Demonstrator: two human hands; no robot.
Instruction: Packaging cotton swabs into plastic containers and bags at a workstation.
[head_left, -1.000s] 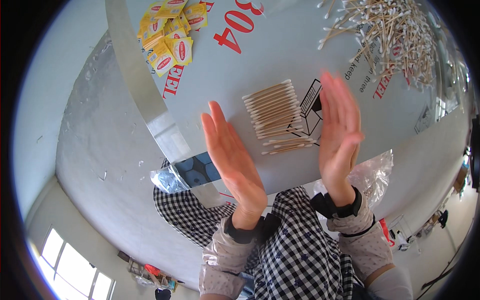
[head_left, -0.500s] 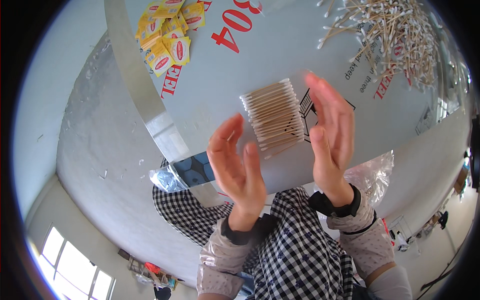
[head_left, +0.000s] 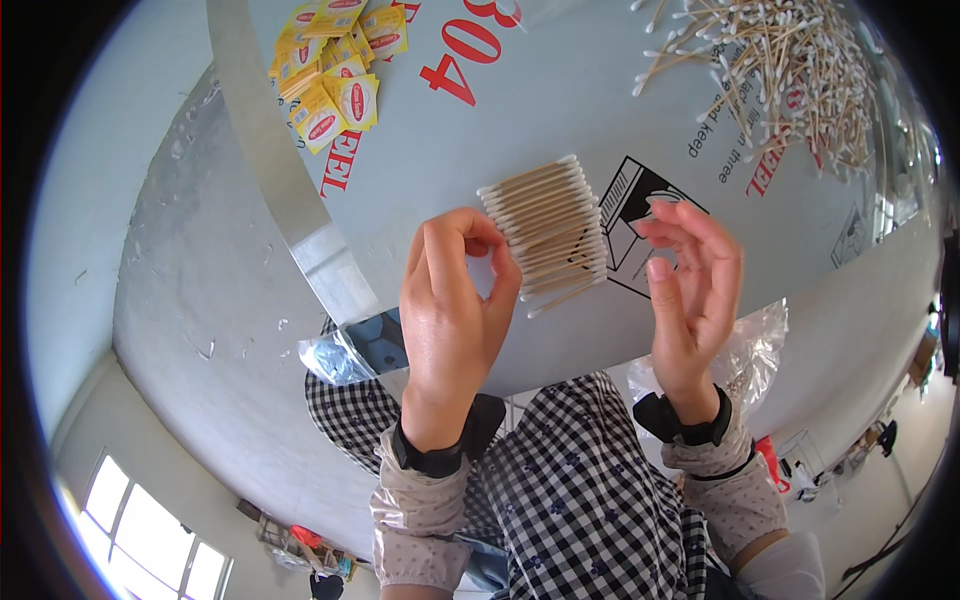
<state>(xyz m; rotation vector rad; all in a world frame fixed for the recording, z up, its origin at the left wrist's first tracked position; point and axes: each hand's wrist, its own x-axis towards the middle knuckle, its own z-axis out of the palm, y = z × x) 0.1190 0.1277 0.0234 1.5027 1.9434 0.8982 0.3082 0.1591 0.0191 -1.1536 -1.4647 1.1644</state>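
Pale tabletop (head_left: 560,130) fills most of the view, printed with red and black markings, a grey metal strip (head_left: 270,170) running along its left edge. Below the near edge, my checked apron (head_left: 590,490) and grey sleeves. Loose heap of cotton swabs (head_left: 790,60) spreads over the far right corner of the tabletop, wooden sticks with white tips, lying every which way. Small pile of yellow sachets (head_left: 335,70) sits at the far left, near the metal strip. Crumpled clear plastic bag (head_left: 745,350) hangs at the near edge, right side, just behind my right wrist; another bit of clear plastic (head_left: 335,358) at the near edge, left side.

My left hand (head_left: 455,300) is raised above the tabletop middle, fingers curled, thumb and fingertips pinching the left end of a neat bundle of cotton swabs (head_left: 548,235). Bundle is a flat aligned stack, sticks parallel, slightly tilted, held in the air above the tabletop centre, between both hands. My right hand (head_left: 690,285) is open with fingers loosely bent, just beside the bundle's right end; I cannot tell whether its fingertips touch the swab tips.
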